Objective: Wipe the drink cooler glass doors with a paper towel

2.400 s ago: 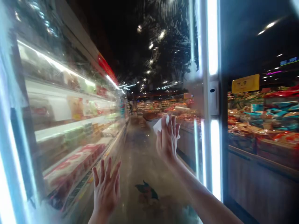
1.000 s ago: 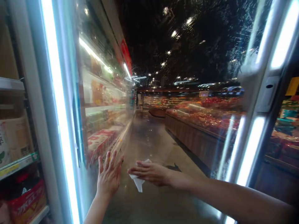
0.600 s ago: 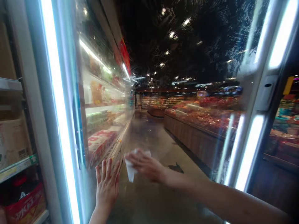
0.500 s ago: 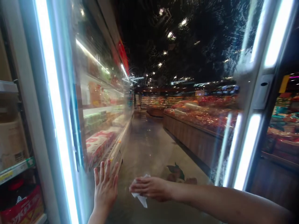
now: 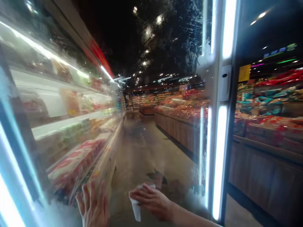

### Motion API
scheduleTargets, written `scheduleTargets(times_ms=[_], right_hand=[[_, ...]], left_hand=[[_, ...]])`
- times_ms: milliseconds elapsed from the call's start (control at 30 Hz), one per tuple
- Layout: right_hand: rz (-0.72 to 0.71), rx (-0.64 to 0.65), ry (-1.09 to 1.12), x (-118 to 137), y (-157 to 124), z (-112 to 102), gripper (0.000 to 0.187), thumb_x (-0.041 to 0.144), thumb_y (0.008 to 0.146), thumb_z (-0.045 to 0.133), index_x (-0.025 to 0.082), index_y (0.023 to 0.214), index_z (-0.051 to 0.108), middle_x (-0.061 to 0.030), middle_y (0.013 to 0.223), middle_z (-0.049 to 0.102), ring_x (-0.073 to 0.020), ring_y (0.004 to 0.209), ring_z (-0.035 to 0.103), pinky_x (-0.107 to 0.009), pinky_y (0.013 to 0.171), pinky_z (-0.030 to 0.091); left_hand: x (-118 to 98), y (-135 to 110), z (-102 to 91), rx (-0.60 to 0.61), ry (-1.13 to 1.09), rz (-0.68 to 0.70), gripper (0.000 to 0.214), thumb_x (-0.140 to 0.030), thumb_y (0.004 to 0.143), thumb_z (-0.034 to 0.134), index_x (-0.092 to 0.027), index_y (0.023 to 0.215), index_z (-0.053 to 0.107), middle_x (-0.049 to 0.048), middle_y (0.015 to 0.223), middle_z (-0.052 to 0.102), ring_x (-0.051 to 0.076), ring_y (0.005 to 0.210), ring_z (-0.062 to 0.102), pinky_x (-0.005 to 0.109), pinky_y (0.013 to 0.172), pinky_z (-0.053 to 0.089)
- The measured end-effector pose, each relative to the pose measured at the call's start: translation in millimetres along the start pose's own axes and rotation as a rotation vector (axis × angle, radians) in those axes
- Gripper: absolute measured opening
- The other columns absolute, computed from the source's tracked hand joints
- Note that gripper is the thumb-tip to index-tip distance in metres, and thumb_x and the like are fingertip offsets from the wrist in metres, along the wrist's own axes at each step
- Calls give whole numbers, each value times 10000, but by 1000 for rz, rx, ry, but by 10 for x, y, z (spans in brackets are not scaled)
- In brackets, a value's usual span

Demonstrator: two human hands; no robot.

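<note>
I look through an open glass cooler door (image 5: 165, 94) that is smeared with streaks and fogged at its lower left. My left hand (image 5: 93, 206) lies flat on the glass near the bottom, fingers spread. To its right, my right hand (image 5: 151, 200) presses a white cloth (image 5: 136, 209) against the pane with the fingers laid over it. The door's frame (image 5: 219, 126) with bright light strips stands at the right of both hands.
Through the glass, lit chiller shelves (image 5: 71, 126) with packaged goods run along the left of a shop aisle (image 5: 146, 148). Wooden display bins (image 5: 180, 126) heaped with goods line the right. More stocked bins (image 5: 267, 126) show beyond the door frame.
My view has swung right, so the door frame now stands near the middle-right. Both hands sit lower in view; the right hand still holds the cloth on the glass.
</note>
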State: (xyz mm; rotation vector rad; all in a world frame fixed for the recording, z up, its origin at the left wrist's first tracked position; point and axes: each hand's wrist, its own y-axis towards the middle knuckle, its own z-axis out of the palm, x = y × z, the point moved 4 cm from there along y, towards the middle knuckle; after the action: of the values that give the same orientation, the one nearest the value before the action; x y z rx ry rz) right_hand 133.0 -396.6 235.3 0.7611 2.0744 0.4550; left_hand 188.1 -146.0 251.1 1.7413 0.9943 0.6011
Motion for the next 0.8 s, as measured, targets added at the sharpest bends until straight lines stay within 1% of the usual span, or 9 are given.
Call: scheduleTargets(times_ms=[100, 200, 267, 367, 467, 533, 667, 733, 800], right_hand=[[-10, 81, 43, -186, -229, -126, 412, 172, 894, 529, 243, 1268, 689, 23, 1635, 412, -127, 1556, 245, -375, 1315, 154], [411, -116, -33, -964, -321, -663, 592, 123, 922, 481, 202, 1509, 484, -64, 1625, 426, -194, 1578, 206, -510, 1312, 104], [754, -279, -82, -1287, -497, -884, 712, 96, 946, 421, 206, 1629, 252, -113, 1664, 341, -261, 1585, 188, -625, 1281, 122], [1039, -397, -97, -1027, -890, -715, 779, 103, 958, 368, 257, 1659, 64, -96, 1724, 151, -340, 1586, 130, -744, 1219, 170], [1172, -436, -72, -392, -1236, -285, 798, 137, 955, 359, 379, 1648, 46, 28, 1729, 72, -314, 1584, 115, -722, 1227, 243], [1240, -458, -61, -227, -1343, -152, 790, 161, 962, 353, 424, 1638, 43, 63, 1725, 61, -293, 1583, 117, -706, 1227, 276], [1248, -511, -65, -818, -1297, -474, 734, 195, 998, 352, 298, 1657, 44, -74, 1734, 95, -359, 1589, 84, -794, 1188, 194], [1227, -533, -69, -1181, -1279, -700, 691, 223, 1023, 344, 277, 1659, 80, -97, 1731, 111, -356, 1594, 65, -774, 1209, 145], [1215, -532, -66, -1291, -1307, -797, 656, 251, 1039, 333, 269, 1657, 117, -99, 1732, 100, -350, 1597, 42, -755, 1228, 107]], left_hand=[[-329, -5, 94, 54, -26, 75, 864, -212, 915, 618, -403, 1610, 141, 33, 1733, 75, 327, 1596, 54, 665, 1278, 81], [-510, -10, 127, 53, -5, 43, 894, -172, 912, 608, -397, 1614, 102, 70, 1735, 37, 342, 1594, 36, 696, 1260, 97], [-551, -15, 122, 43, 1, 11, 902, -164, 913, 604, -402, 1614, 89, 82, 1735, 30, 352, 1592, 32, 716, 1249, 109], [-554, -27, 103, 38, -7, -27, 901, -176, 918, 599, -422, 1610, 77, 70, 1737, 24, 363, 1590, 30, 742, 1235, 112], [-553, -32, 88, 43, -9, -56, 903, -181, 914, 594, -428, 1609, 73, 68, 1737, 18, 383, 1586, 28, 760, 1226, 108], [-566, -31, 84, 50, -9, -62, 898, -182, 914, 585, -430, 1608, 72, 63, 1738, 12, 386, 1586, 17, 756, 1228, 101], [-596, -32, 84, 38, -12, -63, 865, -190, 935, 548, -429, 1608, 60, 42, 1740, -21, 371, 1587, -26, 746, 1235, 72], [-601, -40, 93, 28, -8, -64, 854, -192, 938, 543, -421, 1610, 68, 43, 1741, -21, 371, 1588, -27, 749, 1234, 66], [-597, -56, 107, 30, -2, -67, 857, -190, 933, 551, -412, 1612, 77, 50, 1741, -17, 376, 1588, -27, 758, 1230, 71]])
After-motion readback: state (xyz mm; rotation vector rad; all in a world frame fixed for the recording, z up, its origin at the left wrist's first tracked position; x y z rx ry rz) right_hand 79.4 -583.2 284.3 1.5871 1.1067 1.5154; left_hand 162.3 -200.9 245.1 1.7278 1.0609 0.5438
